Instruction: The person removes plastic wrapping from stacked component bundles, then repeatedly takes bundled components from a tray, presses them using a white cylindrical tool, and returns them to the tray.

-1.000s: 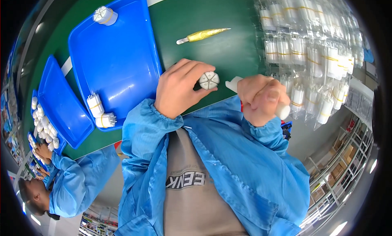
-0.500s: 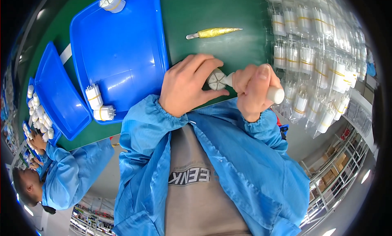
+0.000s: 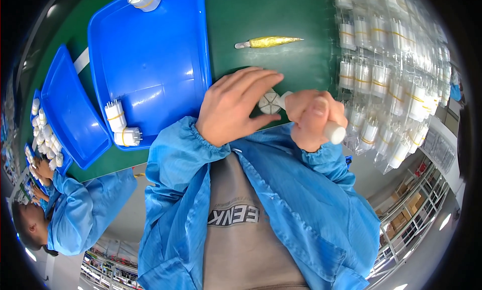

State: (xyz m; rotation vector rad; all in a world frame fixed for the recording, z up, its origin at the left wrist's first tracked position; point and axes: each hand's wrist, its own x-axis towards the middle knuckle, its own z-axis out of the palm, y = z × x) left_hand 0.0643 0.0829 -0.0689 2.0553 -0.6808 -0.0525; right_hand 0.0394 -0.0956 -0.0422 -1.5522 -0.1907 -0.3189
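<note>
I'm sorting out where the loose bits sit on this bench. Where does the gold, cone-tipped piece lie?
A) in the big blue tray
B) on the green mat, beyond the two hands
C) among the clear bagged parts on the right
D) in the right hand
B: the gold cone-tipped piece lies alone on the green mat, beyond the left hand and right hand, outside the blue tray and short of the bagged parts.

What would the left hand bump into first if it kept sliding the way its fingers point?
The left hand points toward the round white bundle at its fingertips, so it would likely meet that first, then the right hand just beyond.
</note>
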